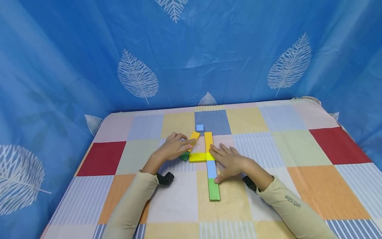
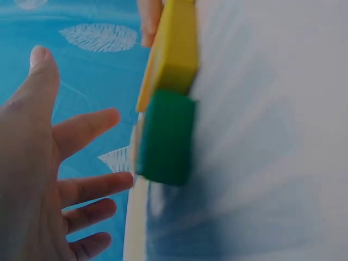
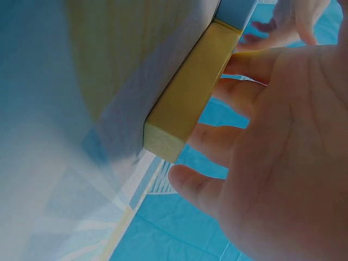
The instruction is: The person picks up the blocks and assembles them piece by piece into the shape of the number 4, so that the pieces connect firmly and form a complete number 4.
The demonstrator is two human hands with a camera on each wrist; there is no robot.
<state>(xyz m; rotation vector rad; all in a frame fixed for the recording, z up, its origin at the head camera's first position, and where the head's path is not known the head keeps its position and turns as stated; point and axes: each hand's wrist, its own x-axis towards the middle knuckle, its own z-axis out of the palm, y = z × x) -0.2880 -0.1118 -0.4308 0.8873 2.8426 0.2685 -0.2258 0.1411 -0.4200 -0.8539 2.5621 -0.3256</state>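
Note:
A column of flat blocks lies on the cloth: an orange-yellow block [image 1: 208, 137] at the far end, a small yellow piece [image 1: 210, 157], a light blue block [image 1: 212, 169] and a green block [image 1: 214, 192] nearest me. Beside it, a yellow block [image 1: 197, 157] juts left. My right hand [image 1: 231, 162] rests along the column's right side, fingers spread and touching it. My left hand [image 1: 173, 146] hovers by a slanted orange-yellow block [image 1: 195, 135] and a dark green block [image 1: 184, 156]. In the left wrist view its fingers are spread beside the green block [image 2: 167, 138].
A small light blue square block [image 1: 200, 127] lies just beyond the slanted block. Patchwork cloth [image 1: 173, 205] covers the table. A blue curtain [image 1: 209, 49] with white leaf prints hangs behind the far edge and at both sides.

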